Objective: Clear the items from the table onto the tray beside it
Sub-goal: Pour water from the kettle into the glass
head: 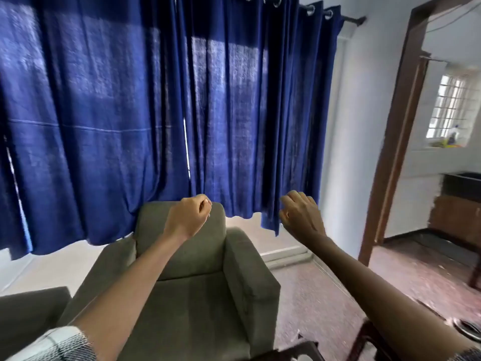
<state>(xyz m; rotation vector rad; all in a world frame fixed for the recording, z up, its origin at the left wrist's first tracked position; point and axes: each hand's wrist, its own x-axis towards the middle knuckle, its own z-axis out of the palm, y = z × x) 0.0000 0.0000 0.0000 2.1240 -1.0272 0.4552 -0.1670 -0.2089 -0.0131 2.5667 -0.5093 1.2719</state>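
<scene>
Blue curtains (104,126): from your head camera they fill the upper left and middle of the view. They hang closed from a dark rod (356,20), and daylight glows through the cloth.
Armchair (192,295): grey-green, it stands under the curtains and faces you, directly below your raised forearms.
Second seat (28,313): a slice of similar grey-green upholstery shows at the lower left edge, just beside the armchair.
Left hand (190,217): you hold it up in front of the armchair's backrest. The fingers are curled into the palm in a loose fist with the thumb against them, and it clasps nothing visible.
Sleeve (57,345): pale checked cloth covers your left arm at the bottom left corner.
Right hand (303,216): it is raised to about the same height, apart from the left, with its back toward you. The fingers are relaxed and slightly bent and grasp nothing, in front of the curtain hem.
Doorway (395,142): a dark wooden frame on the right opens onto a further room with a barred window (450,108) and a wooden cabinet (455,220).
Floor (312,303): speckled, reddish-grey, to the right of the armchair.
Table and tray: a dark wooden piece (364,337) shows under your right forearm at the bottom right, and a shiny metal rim (466,328) shows at the far right edge. Too little is in frame to tell whether these are the table and the tray.
</scene>
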